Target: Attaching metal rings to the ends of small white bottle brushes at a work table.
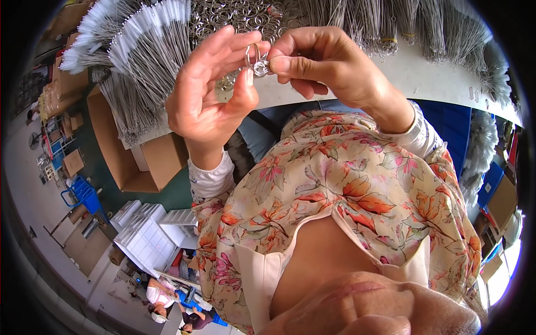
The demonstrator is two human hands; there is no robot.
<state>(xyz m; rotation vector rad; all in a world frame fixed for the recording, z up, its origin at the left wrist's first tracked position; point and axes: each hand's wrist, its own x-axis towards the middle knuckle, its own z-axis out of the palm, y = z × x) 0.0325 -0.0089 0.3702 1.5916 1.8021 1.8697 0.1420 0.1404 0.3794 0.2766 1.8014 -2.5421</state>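
Above the table edge my two hands meet around a shiny metal split ring point(247, 56). My left hand point(207, 92) is closed in a pinch on that ring, thumb below and fingertips above. From the other side, the thumb and index finger of my right hand point(335, 64) pinch small wire loops point(261, 68), which touch or hang on the ring. Whether the loops are threaded through it I cannot tell. Behind the hands lies a heap of loose metal rings point(237, 14).
Thin wire-stemmed brushes point(151, 50) with white bristles are piled at the left. More wire bundles point(363, 25) line the far right of the white table point(435, 84). Below left stand an open cardboard box point(114, 148) and white crates point(146, 237). Other people point(162, 296) sit farther off.
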